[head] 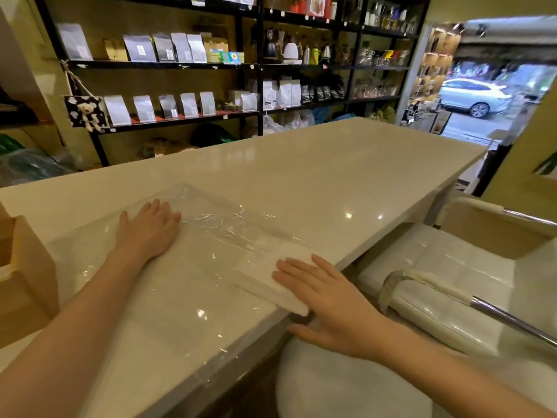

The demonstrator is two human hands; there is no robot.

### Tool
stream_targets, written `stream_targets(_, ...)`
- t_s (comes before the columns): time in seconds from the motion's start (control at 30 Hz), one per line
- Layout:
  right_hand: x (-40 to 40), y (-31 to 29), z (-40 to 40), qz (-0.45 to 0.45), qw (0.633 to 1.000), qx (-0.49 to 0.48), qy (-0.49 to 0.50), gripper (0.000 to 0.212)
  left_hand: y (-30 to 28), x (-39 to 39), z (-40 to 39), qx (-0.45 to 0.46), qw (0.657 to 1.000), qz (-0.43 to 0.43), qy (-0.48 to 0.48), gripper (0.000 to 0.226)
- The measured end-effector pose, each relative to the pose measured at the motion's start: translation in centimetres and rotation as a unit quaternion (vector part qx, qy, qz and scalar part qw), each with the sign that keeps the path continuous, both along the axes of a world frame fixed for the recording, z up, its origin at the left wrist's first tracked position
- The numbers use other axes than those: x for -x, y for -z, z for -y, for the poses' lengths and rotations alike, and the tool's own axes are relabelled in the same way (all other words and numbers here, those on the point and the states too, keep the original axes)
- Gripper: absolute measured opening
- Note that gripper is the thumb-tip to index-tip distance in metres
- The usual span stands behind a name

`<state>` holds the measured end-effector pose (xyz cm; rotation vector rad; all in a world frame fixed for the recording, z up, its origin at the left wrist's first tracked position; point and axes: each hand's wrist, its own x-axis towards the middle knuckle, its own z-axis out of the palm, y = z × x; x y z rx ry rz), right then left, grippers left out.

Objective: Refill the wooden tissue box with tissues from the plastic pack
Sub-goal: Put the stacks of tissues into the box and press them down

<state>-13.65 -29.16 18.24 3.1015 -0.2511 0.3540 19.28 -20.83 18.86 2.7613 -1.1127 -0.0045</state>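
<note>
A clear plastic pack (193, 236) lies flattened across the white counter (346, 176). A stack of white tissues (265, 267) sits inside its right end, at the counter's near edge. My left hand (150, 227) rests flat on the left part of the pack, fingers straight. My right hand (325, 300) lies flat with straight fingers on the tissue stack's right end, its thumb hanging below the counter edge. The wooden tissue box (24, 276) stands at the far left, partly cut off by the frame.
White padded chairs with chrome arms (452, 285) stand to the right of the counter. Black shelves of bags and kettles (211, 64) line the wall behind. A doorway at the far right opens onto a street with a car (476, 96).
</note>
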Motion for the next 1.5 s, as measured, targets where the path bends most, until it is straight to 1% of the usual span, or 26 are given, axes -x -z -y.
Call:
stream_targets(0.07, 0.8, 0.9, 0.2, 0.059, 0.997, 0.049, -0.012, 0.068, 0.0, 0.3, -0.1, 0.033, 0.999, 0.023, -0.005, 0.053)
stream_targets(0.13, 1.4, 1.2, 0.3, 0.114, 0.992, 0.048, -0.023, 0.067, -0.1, 0.6, -0.3, 0.057, 0.997, 0.05, -0.009, 0.051)
stream_targets(0.2, 2.0, 0.7, 0.3, 0.158, 0.986, 0.037, -0.027, 0.059, -0.1, 0.8, -0.4, 0.075, 0.995, 0.065, -0.012, 0.05)
stream_targets(0.27, 2.8, -0.6, 0.1, 0.209, 0.977, -0.027, -0.027, 0.044, -0.1, 0.9, -0.4, 0.096, 0.992, 0.078, -0.015, 0.048)
stream_targets(0.33, 3.6, -2.5, -0.5, 0.281, 0.951, -0.131, -0.012, 0.036, -0.6, 1.4, -0.4, 0.119, 0.989, 0.085, -0.016, 0.045)
stream_targets(0.4, 3.9, -4.9, -1.1, 0.343, 0.907, -0.243, 0.021, 0.035, -1.8, 2.3, -0.3, 0.147, 0.985, 0.093, -0.011, 0.043)
stream_targets(0.47, 3.3, -6.9, -1.4, 0.391, 0.855, -0.339, 0.036, 0.027, -3.9, 3.8, -0.2, 0.192, 0.978, 0.08, 0.008, 0.038)
stream_targets(0.5, 2.7, -7.6, -1.3, 0.404, 0.835, -0.372, 0.035, 0.025, -5.2, 4.7, -0.2, 0.223, 0.973, 0.052, 0.021, 0.035)
stream_targets(0.53, 2.0, -8.2, -1.2, 0.407, 0.823, -0.395, 0.036, 0.025, -6.5, 5.6, -0.3, 0.252, 0.967, 0.004, 0.033, 0.034)
stream_targets(0.6, 0.1, -8.9, -0.9, 0.396, 0.81, -0.43, 0.037, 0.029, -9.0, 7.5, -1.1, 0.285, 0.95, -0.12, 0.046, 0.036)
stream_targets(0.63, -1.0, -9.2, -0.8, 0.387, 0.805, -0.448, 0.039, 0.03, -10.3, 8.6, -2.0, 0.287, 0.939, -0.182, 0.051, 0.04)
stream_targets(0.7, -3.3, -9.5, -0.8, 0.37, 0.795, -0.48, 0.036, 0.028, -12.3, 10.3, -4.2, 0.243, 0.911, -0.323, 0.08, 0.047)
stream_targets(0.77, -5.5, -9.8, -1.0, 0.36, 0.782, -0.508, 0.028, 0.029, -13.2, 11.3, -6.3, 0.188, 0.857, -0.462, 0.131, 0.051)
stream_targets(0.8, -6.6, -10.0, -1.2, 0.355, 0.777, -0.52, 0.02, 0.029, -13.3, 11.5, -7.1, 0.178, 0.829, -0.513, 0.137, 0.056)
stream_targets(0.87, -8.9, -10.5, -1.9, 0.335, 0.771, -0.542, -0.008, 0.027, -13.1, 10.9, -8.5, 0.192, 0.78, -0.588, 0.098, 0.071)
stream_targets(0.93, -10.8, -11.0, -2.7, 0.319, 0.769, -0.553, -0.031, 0.026, -12.6, 10.2, -9.5, 0.217, 0.73, -0.647, 0.036, 0.082)
stream_targets(1.0, -12.5, -11.8, -3.8, 0.297, 0.78, -0.546, -0.068, 0.028, -12.5, 9.2, -11.0, 0.25, 0.688, -0.682, -0.02, 0.089)
stream_targets(1.13, -15.8, -13.4, -6.3, 0.211, 0.819, -0.484, -0.224, 0.03, -12.5, 7.0, -15.3, 0.36, 0.619, -0.695, -0.06, 0.092)
stream_targets(1.2, -17.3, -13.9, -7.5, 0.169, 0.856, -0.397, -0.285, 0.03, -12.9, 6.3, -17.2, 0.411, 0.588, -0.694, -0.061, 0.083)
stream_targets(1.27, -19.0, -13.9, -8.5, 0.164, 0.889, -0.24, -0.354, 0.036, -13.5, 5.9, -18.9, 0.464, 0.548, -0.691, -0.087, 0.063)
stream_targets(1.3, -20.0, -13.7, -8.8, 0.165, 0.891, -0.164, -0.389, 0.04, -13.7, 5.7, -19.5, 0.491, 0.544, -0.67, -0.118, 0.051)
stream_targets(1.33, -21.0, -13.4, -9.2, 0.165, 0.888, -0.105, -0.417, 0.045, -13.8, 5.5, -20.1, 0.507, 0.559, -0.638, -0.155, 0.041)
stream_targets(1.37, -22.0, -13.0, -9.5, 0.162, 0.882, -0.063, -0.438, 0.051, -13.9, 5.3, -20.7, 0.508, 0.584, -0.605, -0.187, 0.038)
stream_targets(1.4, -22.9, -12.7, -9.7, 0.16, 0.877, -0.036, -0.452, 0.057, -13.9, 5.2, -21.2, 0.503, 0.607, -0.579, -0.207, 0.04)
stream_targets(1.47, -24.5, -12.1, -9.9, 0.175, 0.871, -0.036, -0.458, 0.07, -13.6, 4.7, -22.0, 0.501, 0.636, -0.54, -0.231, 0.045)
stream_targets(1.5, -25.1, -11.9, -9.9, 0.18, 0.873, -0.074, -0.447, 0.074, -13.4, 4.4, -22.3, 0.508, 0.639, -0.524, -0.244, 0.046)
